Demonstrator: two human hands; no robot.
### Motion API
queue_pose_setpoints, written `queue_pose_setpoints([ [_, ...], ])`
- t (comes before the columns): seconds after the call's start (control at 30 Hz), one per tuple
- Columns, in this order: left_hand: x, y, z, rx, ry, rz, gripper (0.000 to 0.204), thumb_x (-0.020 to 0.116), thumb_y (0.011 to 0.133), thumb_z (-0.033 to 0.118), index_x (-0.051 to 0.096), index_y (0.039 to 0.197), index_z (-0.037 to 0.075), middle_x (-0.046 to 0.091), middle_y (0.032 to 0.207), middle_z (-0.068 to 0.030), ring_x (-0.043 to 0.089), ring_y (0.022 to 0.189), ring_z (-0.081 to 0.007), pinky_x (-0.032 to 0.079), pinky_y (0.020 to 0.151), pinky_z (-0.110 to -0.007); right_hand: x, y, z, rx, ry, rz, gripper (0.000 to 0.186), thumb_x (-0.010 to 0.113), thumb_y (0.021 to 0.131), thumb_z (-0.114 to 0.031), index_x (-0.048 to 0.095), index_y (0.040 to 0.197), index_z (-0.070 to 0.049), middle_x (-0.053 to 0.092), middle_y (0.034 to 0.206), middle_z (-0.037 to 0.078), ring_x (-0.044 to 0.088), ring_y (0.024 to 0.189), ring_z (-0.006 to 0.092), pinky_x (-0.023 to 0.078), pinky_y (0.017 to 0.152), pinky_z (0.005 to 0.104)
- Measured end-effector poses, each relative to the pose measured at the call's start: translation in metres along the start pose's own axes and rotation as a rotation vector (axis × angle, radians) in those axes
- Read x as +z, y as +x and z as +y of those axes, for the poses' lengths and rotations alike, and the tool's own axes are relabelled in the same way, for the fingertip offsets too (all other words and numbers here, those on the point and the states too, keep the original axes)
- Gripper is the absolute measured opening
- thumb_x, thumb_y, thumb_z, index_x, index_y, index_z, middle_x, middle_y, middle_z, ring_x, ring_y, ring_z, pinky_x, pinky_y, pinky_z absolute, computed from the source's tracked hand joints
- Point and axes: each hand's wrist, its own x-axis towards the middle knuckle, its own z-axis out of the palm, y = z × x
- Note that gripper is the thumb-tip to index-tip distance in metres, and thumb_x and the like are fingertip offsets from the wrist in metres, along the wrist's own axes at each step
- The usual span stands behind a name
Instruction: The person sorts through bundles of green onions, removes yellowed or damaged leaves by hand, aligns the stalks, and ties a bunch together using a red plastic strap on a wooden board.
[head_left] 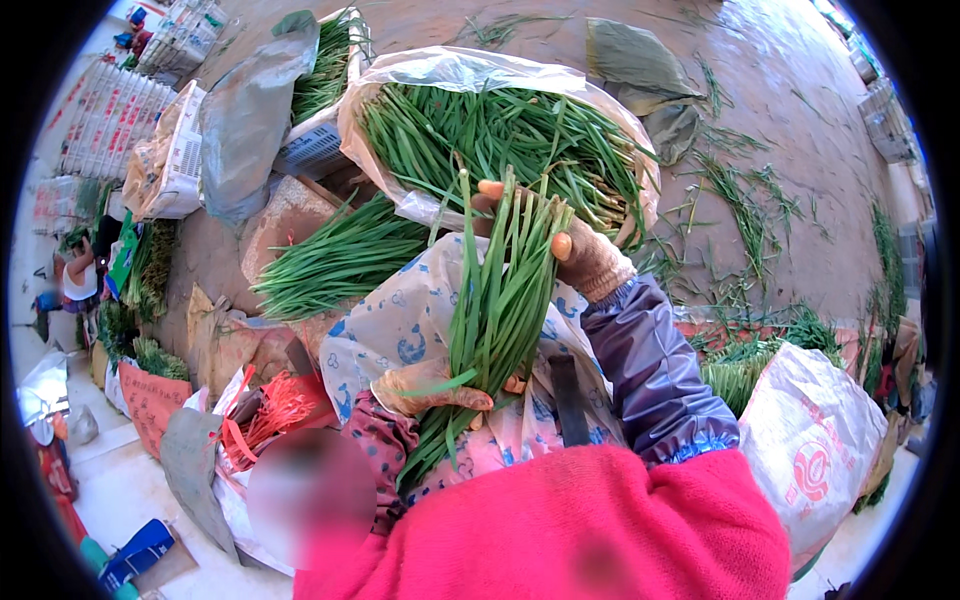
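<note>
The left hand is grasping the green bundle at its lower part, while the right hand is holding its upper stalk ends.

Green along the leaves of the gripped garlic-chive bundle, paling to light green at the stem ends. Darker green across the chive heap inside a translucent white plastic liner. Solid bright pink on the sweater. Glossy violet-grey on the right sleeve cover, with blue at the cuffs. Maroon with small speckles on the left sleeve. Translucent white with blue printed figures on the plastic apron. Bright red on the tie strips. White with a red circular emblem on the sack. Brown on the floor.
</note>
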Motion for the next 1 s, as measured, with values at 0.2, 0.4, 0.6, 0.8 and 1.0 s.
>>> queue_pose_setpoints([
  [0.2, -0.019, 0.013, -0.035, -0.101, -0.219, -0.066, 0.054, 0.073, 0.079, 0.01, 0.051, 0.128, 0.003, 0.064, 0.102, -0.0065, 0.061, 0.069, -0.0134, 0.049, 0.053, -0.025, 0.008, 0.017, 0.014, -0.028, 0.213, -0.096, 0.112, 0.085, 0.063, -0.044, 0.021, 0.149, -0.009, 0.042, 0.141, 0.016, 0.055, 0.117, 0.0312, 0.048, 0.096, 0.0418],
  [0.4, -0.011, 0.016, -0.029, -0.016, -0.404, -0.141, 0.082, 0.074, 0.071, -0.003, 0.032, 0.141, 0.003, 0.062, 0.108, -0.0151, 0.065, 0.077, -0.0165, 0.054, 0.052, -0.024, -0.004, 0.009, 0.01, 0.03, 0.101, -0.167, 0.079, 0.08, 0.07, -0.033, 0.046, 0.137, -0.007, 0.06, 0.079, 0.008, 0.055, 0.072, 0.0194, 0.047, 0.068, 0.0314],
  [0.6, -0.033, 0.006, -0.019, 0.057, -0.183, -0.068, 0.065, 0.075, 0.077, 0.014, 0.043, 0.131, -0.004, 0.065, 0.105, -0.0176, 0.065, 0.072, -0.0185, 0.052, 0.061, -0.028, 0.006, -0.005, -0.097, -0.435, -0.261, -0.019, 0.039, 0.068, 0.08, -0.046, 0.06, 0.091, -0.01, 0.064, 0.095, 0.016, 0.063, 0.097, 0.0321, 0.055, 0.08, 0.0459],
  [0.8, -0.094, -0.01, -0.006, 0.076, 0.037, 0.318, 0.074, 0.071, 0.082, 0.011, 0.031, 0.144, 0.002, 0.062, 0.114, -0.0129, 0.063, 0.081, -0.0136, 0.05, 0.07, -0.024, 0.053, -0.045, -0.29, -0.554, -0.701, 0.716, 0.015, 0.063, 0.086, -0.024, 0.063, 0.092, -0.01, 0.064, 0.083, 0.006, 0.062, 0.08, 0.0268, 0.052, 0.073, 0.0388],
  [1.0, -0.037, -0.014, 0.09, 0.711, 0.681, 0.765, 0.096, 0.079, 0.074, 0.026, 0.022, 0.148, 0.005, 0.055, 0.123, -0.0155, 0.055, 0.108, -0.0219, 0.042, 0.094, -0.033, 0.115, 0.03, -0.223, -0.315, -1.465, 0.889, 0.018, 0.072, 0.08, -0.026, 0.071, 0.082, -0.008, 0.066, 0.072, 0.001, 0.059, 0.061, 0.0121, 0.047, 0.059, 0.0279],
])
